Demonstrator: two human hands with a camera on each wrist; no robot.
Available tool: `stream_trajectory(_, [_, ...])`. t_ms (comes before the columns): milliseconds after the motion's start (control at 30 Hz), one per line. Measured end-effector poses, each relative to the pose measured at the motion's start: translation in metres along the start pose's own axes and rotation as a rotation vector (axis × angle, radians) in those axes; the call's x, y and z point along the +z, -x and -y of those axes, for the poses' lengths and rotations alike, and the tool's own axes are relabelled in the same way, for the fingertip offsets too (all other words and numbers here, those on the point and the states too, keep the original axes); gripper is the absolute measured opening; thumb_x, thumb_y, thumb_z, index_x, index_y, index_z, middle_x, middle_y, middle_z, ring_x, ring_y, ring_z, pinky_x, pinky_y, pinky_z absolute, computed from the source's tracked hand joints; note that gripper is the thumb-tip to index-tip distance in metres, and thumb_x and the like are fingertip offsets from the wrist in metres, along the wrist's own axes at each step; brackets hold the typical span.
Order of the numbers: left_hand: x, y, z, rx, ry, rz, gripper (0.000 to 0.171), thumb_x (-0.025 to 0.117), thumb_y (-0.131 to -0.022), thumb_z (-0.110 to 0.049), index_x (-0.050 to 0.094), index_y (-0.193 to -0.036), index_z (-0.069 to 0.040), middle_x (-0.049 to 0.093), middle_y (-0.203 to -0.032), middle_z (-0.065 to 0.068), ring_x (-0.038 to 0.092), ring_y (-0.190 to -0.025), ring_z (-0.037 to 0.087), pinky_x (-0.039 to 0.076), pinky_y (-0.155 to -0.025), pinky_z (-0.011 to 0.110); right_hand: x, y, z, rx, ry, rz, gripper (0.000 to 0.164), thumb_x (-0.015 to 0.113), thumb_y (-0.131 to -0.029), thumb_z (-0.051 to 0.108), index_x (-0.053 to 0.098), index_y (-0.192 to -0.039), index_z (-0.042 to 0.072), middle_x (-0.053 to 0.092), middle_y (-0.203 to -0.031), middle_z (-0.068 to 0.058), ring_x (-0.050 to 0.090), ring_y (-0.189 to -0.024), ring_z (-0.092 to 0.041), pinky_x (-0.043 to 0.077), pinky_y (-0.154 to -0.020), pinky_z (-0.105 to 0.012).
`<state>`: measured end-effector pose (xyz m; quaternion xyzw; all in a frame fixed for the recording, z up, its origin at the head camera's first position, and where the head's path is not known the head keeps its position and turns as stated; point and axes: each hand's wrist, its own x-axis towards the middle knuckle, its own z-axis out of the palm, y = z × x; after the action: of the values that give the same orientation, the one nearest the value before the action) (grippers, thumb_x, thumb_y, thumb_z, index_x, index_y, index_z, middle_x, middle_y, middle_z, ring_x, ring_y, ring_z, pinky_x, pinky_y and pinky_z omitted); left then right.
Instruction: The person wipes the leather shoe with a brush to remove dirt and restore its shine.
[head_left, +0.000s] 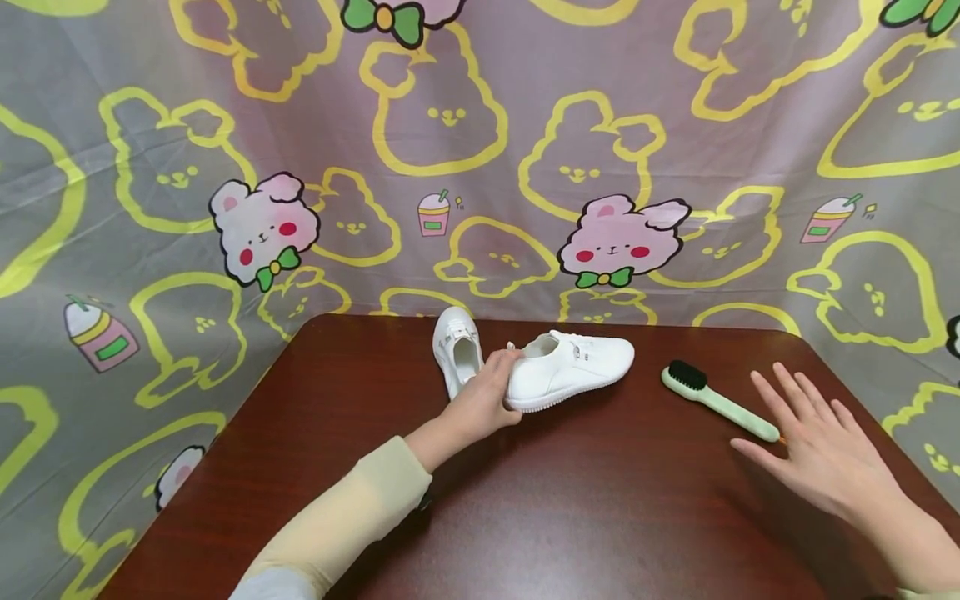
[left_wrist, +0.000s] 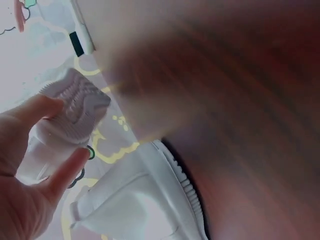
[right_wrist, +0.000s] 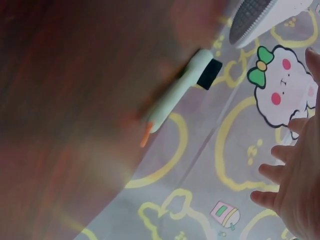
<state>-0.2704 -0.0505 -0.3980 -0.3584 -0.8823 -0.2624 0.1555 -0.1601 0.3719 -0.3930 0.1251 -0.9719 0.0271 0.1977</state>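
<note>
My left hand (head_left: 483,392) grips a white lace-up shoe (head_left: 573,367) at its heel, thumb on one side and fingers on the other. The shoe's toe points right, and its ridged sole (left_wrist: 75,102) shows in the left wrist view, tilted up off the table. Close behind that hand stands the second white shoe (head_left: 444,350), its toe toward the back edge. On the right, my right hand (head_left: 828,450) hovers with fingers spread, holding nothing. Just left of it lies a pale green brush (head_left: 723,408) with black bristles (head_left: 686,375) facing up and an orange loop (right_wrist: 146,135) at the handle's end.
Everything lies on a dark reddish-brown table (head_left: 570,508) with rounded back corners. A grey curtain (head_left: 480,192) printed with yellow outlines and cartoon rabbits hangs behind the table and along its sides.
</note>
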Motion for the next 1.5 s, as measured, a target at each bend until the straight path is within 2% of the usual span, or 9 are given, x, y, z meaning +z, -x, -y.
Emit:
stream_trajectory(233, [-0.017,0.018,0.003,-0.021,0.183,0.065,0.084,0.082,-0.065,0.001,0.033,-0.133,-0.003,0.046,-0.138,0.023,0.05,-0.122,0.029,0.045,-0.094,0.037,-0.005,-0.019,0.011,-0.055,-0.028,-0.011,0.098,0.068,-0.084,0.053,0.012,-0.157,0.018,0.01,-0.16,-0.015,0.001,-0.146,-0.031,-0.008,-0.113,-0.048])
stream_trajectory(400, [-0.027,0.03,0.012,-0.046,0.376,0.132,0.084,0.08,-0.069,0.005,0.028,-0.135,-0.005,0.034,-0.147,0.022,0.057,-0.108,0.028,0.053,-0.077,0.03,-0.006,-0.028,0.017,-0.087,-0.043,-0.021,0.098,0.069,-0.083,0.052,0.014,-0.157,0.019,0.014,-0.159,-0.014,0.004,-0.146,-0.03,-0.006,-0.114,-0.046])
stream_trajectory(467, [-0.029,0.034,0.016,-0.057,0.448,0.16,0.084,0.079,-0.071,0.007,0.026,-0.135,-0.006,0.038,-0.141,0.021,0.059,-0.099,0.025,0.054,-0.071,0.028,-0.005,-0.03,0.018,-0.095,-0.048,-0.027,0.098,0.07,-0.083,0.051,0.015,-0.157,0.018,0.015,-0.159,-0.015,0.006,-0.146,-0.03,-0.005,-0.114,-0.046])
stream_trajectory(633, [-0.032,0.047,0.022,-0.113,0.559,0.233,0.085,0.079,-0.072,0.007,0.024,-0.135,-0.008,0.047,-0.121,0.018,0.062,-0.095,0.023,0.054,-0.071,0.028,-0.002,-0.032,0.018,-0.099,-0.067,-0.021,0.098,0.07,-0.083,0.05,0.015,-0.156,0.017,0.017,-0.158,-0.017,0.007,-0.146,-0.031,-0.005,-0.114,-0.045])
stream_trajectory(800, [-0.035,0.058,0.024,-0.146,0.671,0.312,0.086,0.077,-0.072,0.011,0.022,-0.135,-0.007,0.043,-0.122,0.018,0.063,-0.095,0.024,0.055,-0.074,0.031,0.0,-0.035,0.013,-0.08,-0.074,0.004,0.097,0.068,-0.084,0.052,0.014,-0.156,0.016,0.016,-0.158,-0.018,0.008,-0.145,-0.032,-0.004,-0.114,-0.049])
stream_trajectory(933, [-0.034,0.066,0.029,-0.139,0.652,0.355,0.084,0.075,-0.071,0.012,0.021,-0.133,-0.007,0.047,-0.117,0.016,0.061,-0.094,0.02,0.055,-0.073,0.029,0.003,-0.039,0.009,-0.077,-0.09,0.023,0.097,0.068,-0.085,0.052,0.012,-0.157,0.019,0.017,-0.158,-0.018,0.009,-0.145,-0.033,0.0,-0.113,-0.054])
stream_trajectory(1000, [-0.033,0.069,0.03,-0.127,0.596,0.355,0.085,0.077,-0.07,0.009,0.021,-0.132,-0.008,0.049,-0.113,0.015,0.059,-0.092,0.018,0.054,-0.072,0.027,0.006,-0.042,0.006,-0.083,-0.096,0.031,0.098,0.069,-0.084,0.052,0.013,-0.157,0.019,0.018,-0.157,-0.019,0.013,-0.144,-0.035,0.005,-0.112,-0.057])
stream_trajectory(1233, [-0.029,0.07,0.031,-0.088,0.401,0.286,0.088,0.089,-0.067,-0.013,0.025,-0.128,-0.008,0.054,-0.113,0.009,0.054,-0.1,0.017,0.044,-0.087,0.028,0.022,-0.051,-0.013,-0.094,-0.095,0.078,0.099,0.071,-0.083,0.052,0.016,-0.156,0.014,0.026,-0.15,-0.026,0.034,-0.127,-0.049,0.029,-0.095,-0.066])
stream_trajectory(1500, [-0.031,0.074,0.03,-0.154,0.474,0.293,0.093,0.089,-0.068,-0.011,0.025,-0.135,-0.012,0.049,-0.12,0.01,0.052,-0.108,0.021,0.05,-0.082,0.028,0.035,-0.056,-0.036,-0.006,-0.157,0.24,0.092,0.063,-0.087,0.057,0.024,-0.153,0.006,0.03,-0.146,-0.03,0.034,-0.125,-0.053,0.033,-0.09,-0.069])
